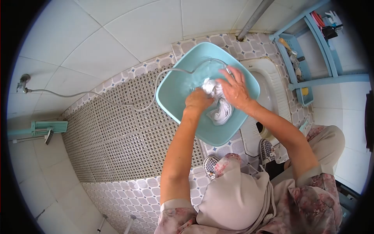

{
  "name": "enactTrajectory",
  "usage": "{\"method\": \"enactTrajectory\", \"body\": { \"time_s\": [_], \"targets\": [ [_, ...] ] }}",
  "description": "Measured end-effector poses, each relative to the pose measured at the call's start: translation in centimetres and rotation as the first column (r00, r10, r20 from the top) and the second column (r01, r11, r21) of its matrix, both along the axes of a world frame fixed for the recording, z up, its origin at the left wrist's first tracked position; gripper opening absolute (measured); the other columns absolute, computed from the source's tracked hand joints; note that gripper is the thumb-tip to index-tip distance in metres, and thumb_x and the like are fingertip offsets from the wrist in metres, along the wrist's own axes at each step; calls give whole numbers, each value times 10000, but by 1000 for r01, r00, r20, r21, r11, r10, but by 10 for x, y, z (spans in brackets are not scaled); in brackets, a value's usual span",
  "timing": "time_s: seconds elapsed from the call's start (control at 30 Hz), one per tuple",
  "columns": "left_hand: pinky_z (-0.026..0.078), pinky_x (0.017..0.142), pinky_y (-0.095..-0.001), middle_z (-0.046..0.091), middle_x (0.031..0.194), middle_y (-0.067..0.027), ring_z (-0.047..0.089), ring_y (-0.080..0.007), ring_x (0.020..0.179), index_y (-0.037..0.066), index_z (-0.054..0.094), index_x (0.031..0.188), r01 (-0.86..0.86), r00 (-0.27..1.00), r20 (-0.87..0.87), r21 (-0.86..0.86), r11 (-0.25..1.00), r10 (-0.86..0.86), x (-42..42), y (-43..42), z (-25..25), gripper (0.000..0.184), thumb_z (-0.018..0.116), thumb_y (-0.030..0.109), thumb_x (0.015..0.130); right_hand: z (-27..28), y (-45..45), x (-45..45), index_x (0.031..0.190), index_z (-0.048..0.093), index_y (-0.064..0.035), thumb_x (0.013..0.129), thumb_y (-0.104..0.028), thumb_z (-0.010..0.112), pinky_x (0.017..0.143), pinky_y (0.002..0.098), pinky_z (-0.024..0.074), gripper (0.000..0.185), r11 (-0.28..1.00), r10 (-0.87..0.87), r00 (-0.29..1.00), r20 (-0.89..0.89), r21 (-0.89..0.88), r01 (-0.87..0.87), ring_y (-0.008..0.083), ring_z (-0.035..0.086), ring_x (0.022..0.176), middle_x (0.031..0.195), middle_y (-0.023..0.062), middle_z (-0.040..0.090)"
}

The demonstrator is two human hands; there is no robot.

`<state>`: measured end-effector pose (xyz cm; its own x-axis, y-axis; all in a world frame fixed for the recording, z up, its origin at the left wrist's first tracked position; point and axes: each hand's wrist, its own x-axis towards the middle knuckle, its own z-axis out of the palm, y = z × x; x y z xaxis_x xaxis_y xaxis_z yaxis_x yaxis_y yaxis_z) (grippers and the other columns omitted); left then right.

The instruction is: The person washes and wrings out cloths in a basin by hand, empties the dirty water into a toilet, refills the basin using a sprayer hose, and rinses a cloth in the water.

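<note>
A wet white cloth (223, 111) lies twisted in a light-blue plastic basin (212, 137) with some water in it. My left hand (198, 99) is closed on the cloth's left side, its fingertips partly hidden. On the other side, my right hand (236, 89) is bent over the upper part of the cloth and touches it. A thin grey hose (175, 70) crosses the basin's rim and runs to the fingers of my right hand, where its metal end (229, 71) shows between them.
The hose comes from a wall tap (24, 81) at left. A perforated grey mat (117, 136) covers the floor beside the basin. A squat toilet (282, 91) lies to the right. Behind it stands a blue rack (329, 54) with brushes and small items. A blue squeegee-like mop head (49, 127) is at left.
</note>
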<state>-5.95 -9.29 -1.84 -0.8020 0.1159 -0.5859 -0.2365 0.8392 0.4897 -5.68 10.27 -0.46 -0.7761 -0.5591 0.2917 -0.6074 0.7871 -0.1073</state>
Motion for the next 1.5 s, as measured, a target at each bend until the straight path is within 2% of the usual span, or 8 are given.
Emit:
{"method": "enactTrajectory", "body": {
  "time_s": [0.27, 0.37, 0.5, 0.7, 0.8, 1.13, 1.33, 1.5],
  "targets": [
    [536, 833, -429, 693, 1020, -256, 688, -378, 974, -52, 640, 1116, -12, 999, -37, 138, 990, 18, 29, -16, -2, 573, 731, 404, 781, -21, -18, -18, 1276, 592, -95, 867, -377, 718, 958, 419, 455, 513, 992, 58, 870, 489, -126, 5, 292, 563, 1124, 1197, 121, 624],
    [525, 750, -431, 688, 877, -257, 697, -366, 850, -60, 673, 1024, -113, 972, -179, 202, 973, 151, 41, -34, 31, 499, 705, 394, 817, -23, -15, -47, 1165, 644, -47, 922, -436, 667, 862, 336, 485, 460, 869, 85, 403, 911, -266, 417, 200, 605, 930, 1012, 88, 669],
    [492, 660, -428, 642, 682, -228, 658, -324, 657, -67, 699, 907, -207, 917, -257, 352, 913, 307, 63, -53, 81, 471, 662, 402, 876, -25, -15, -48, 1019, 656, -11, 947, -434, 637, 806, 286, 475, 430, 610, 205, 333, 920, -386, 692, 126, 570, 859, 943, 37, 645],
    [479, 599, -412, 587, 583, -177, 581, -267, 554, -63, 711, 833, -142, 969, -169, 218, 966, 180, 89, -66, 104, 610, 604, 527, 938, 16, -6, -36, 1044, 634, -64, 928, -355, 642, 903, 350, 455, 313, 126, 326, 431, 841, -491, 862, 156, 572, 1001, 1052, 36, 631],
    [492, 684, -501, 615, 652, -273, 642, -460, 706, -44, 679, 741, -4, 999, -29, 292, 956, 13, 101, -69, 113, 711, 536, 627, 926, 21, 21, -34, 1085, 624, -88, 930, -319, 636, 950, 397, 451, 279, -227, 442, 535, 720, -487, 843, 184, 582, 1059, 1085, 44, 636],
    [513, 639, -493, 651, 691, -242, 654, -423, 670, -11, 694, 841, 21, 961, -277, 30, 999, -12, 129, -69, 98, 522, 598, 491, 942, 158, 28, 6, 1190, 596, -4, 989, -339, 512, 1005, 397, 468, 400, -346, 481, 801, 356, -762, 547, 248, 630, 1095, 1162, 142, 660],
    [509, 631, -524, 643, 694, -239, 649, -448, 703, 19, 654, 790, -19, 924, -383, -57, 998, -4, 132, -44, 103, 401, 592, 383, 947, 235, 27, 23, 1223, 572, 37, 1000, -341, 385, 1002, 435, 485, 477, -254, 599, 798, 67, -929, 269, 272, 631, 1129, 1260, 199, 627],
    [521, 640, -521, 644, 678, -231, 650, -443, 671, 24, 669, 829, -121, 879, -469, -42, 992, 88, 115, -31, 96, 335, 588, 325, 953, 204, 12, 5, 1156, 599, 11, 972, -196, 570, 862, 368, 531, 278, 553, 339, 725, 599, -751, 362, 228, 647, 951, 1106, 129, 669]
  ]
}}
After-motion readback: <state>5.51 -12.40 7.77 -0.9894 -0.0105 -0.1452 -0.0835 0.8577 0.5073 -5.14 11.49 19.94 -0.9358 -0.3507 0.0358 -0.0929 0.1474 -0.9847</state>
